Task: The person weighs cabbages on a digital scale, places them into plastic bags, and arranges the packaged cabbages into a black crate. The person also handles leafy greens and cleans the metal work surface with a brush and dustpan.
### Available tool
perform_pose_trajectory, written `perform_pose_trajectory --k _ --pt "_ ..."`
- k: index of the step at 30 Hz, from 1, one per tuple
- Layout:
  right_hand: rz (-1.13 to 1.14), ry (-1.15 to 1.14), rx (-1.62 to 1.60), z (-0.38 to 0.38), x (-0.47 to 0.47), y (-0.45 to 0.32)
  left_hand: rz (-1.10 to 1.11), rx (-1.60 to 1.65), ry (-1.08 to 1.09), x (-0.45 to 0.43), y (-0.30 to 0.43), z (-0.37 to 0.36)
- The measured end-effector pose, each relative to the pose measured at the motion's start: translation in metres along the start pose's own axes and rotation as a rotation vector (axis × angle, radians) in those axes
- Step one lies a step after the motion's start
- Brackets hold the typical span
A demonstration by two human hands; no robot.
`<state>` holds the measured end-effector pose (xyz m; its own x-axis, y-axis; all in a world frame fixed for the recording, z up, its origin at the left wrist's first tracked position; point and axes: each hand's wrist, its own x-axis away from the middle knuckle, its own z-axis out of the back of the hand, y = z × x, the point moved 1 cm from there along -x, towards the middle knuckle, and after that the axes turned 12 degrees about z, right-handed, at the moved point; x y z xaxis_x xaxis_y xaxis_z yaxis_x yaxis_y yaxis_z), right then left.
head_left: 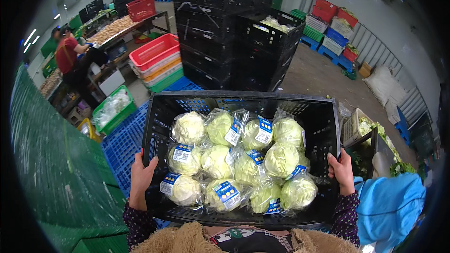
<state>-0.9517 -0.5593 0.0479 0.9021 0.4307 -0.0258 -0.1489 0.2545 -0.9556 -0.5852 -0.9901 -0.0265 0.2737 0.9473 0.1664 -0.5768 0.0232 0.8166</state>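
Observation:
A black plastic crate is held in front of my body, with rows of round lettuce or cabbage heads inside. Each head is wrapped in clear film, and most show a blue and white label bearing writing. My left hand grips the crate's left end, thumb over the rim. At the opposite end my right hand grips the rim in the same way, its fingers partly hidden by the crate wall.
Stacked black crates stand ahead on a blue pallet. Red and green crates are beside them. A person works at a table on the left. Film-wrapped green crates rise at near left; a blue cloth-like covering is at right.

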Motion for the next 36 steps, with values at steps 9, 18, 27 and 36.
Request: perform_pose_trajectory --k 9,18,27,36 --pt "-0.050 0.031 -0.032 0.057 -0.186 0.079 -0.030 -0.083 -0.004 -0.111 0.078 -0.193" --pt "0.096 0.064 0.049 0.103 -0.358 0.058 -0.089 0.053 0.059 -0.185 0.195 -0.284" --pt "0.391 -0.051 -0.064 0.160 -0.623 -0.134 -0.236 0.414 -0.208 -0.297 0.487 -0.282" --pt "0.152 -0.220 0.011 0.155 -0.857 -0.102 -0.207 0.282 -0.250 -0.372 0.611 -0.314"
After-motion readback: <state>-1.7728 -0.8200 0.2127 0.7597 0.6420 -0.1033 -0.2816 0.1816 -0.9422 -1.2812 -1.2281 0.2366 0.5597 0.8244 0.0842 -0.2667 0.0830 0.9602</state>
